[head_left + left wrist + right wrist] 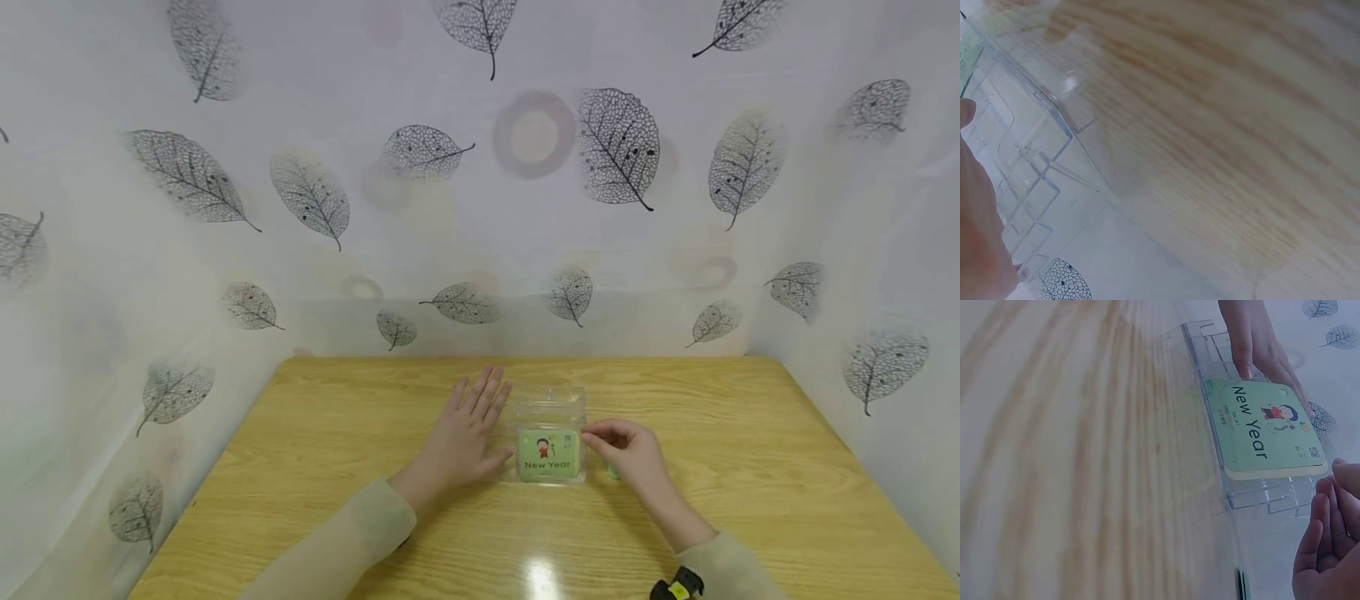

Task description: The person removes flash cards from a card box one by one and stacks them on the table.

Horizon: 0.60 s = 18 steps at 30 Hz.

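Note:
A green card printed "New Year" with a small cartoon figure leans in a clear plastic stand. The card has a hole in one corner, and a pale edge shows behind it. My left hand lies at the stand's left side, its fingers straight and spread, the thumb close to the stand's edge. At the card's upper right corner is my right hand, thumb and forefinger near each other. In the right wrist view that hand has loosely bent fingers beside the corner; whether they touch it is unclear.
A small green item lies on the table, partly behind my right hand; its thin dark and green edge shows in the right wrist view. The wooden table ends at a leaf-patterned curtain behind and at both sides.

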### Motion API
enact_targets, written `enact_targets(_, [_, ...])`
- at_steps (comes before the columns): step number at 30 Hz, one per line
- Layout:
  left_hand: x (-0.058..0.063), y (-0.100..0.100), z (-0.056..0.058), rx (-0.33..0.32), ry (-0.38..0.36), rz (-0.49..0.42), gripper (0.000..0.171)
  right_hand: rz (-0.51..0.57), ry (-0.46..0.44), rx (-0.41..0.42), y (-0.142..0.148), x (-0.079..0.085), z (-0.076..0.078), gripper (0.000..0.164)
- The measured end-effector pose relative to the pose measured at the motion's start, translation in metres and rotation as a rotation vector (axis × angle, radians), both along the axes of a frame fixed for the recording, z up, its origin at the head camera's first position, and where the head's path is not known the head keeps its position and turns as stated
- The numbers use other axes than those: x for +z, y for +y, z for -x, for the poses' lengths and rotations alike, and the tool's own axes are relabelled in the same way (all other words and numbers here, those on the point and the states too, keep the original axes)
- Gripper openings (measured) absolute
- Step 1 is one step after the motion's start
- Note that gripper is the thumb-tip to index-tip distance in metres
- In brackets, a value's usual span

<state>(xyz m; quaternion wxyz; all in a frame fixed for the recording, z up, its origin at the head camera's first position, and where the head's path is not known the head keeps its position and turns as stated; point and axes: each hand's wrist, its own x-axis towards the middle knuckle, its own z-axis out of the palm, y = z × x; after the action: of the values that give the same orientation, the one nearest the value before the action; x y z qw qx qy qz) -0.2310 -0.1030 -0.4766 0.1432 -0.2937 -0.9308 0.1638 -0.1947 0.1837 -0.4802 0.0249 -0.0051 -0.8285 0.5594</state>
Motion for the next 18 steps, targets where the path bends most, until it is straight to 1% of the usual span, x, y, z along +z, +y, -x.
enact_targets(6, [-0.0013, 0.0000, 0.0007, 0.002, 0.002, -0.002, 0.102, 0.006, -0.010, 0.012, -0.0027, -0.0018, 0.0019, 0.018])
enact_targets(13, [-0.0026, -0.0004, 0.0012, -0.004, 0.005, 0.010, 0.103, -0.027, 0.005, 0.004, -0.0072, -0.0027, 0.0006, 0.018])
enact_targets(18, [-0.0032, -0.0005, 0.0017, 0.000, 0.000, 0.013, 0.102, -0.024, 0.019, 0.005, -0.0087, -0.0030, 0.0017, 0.017])
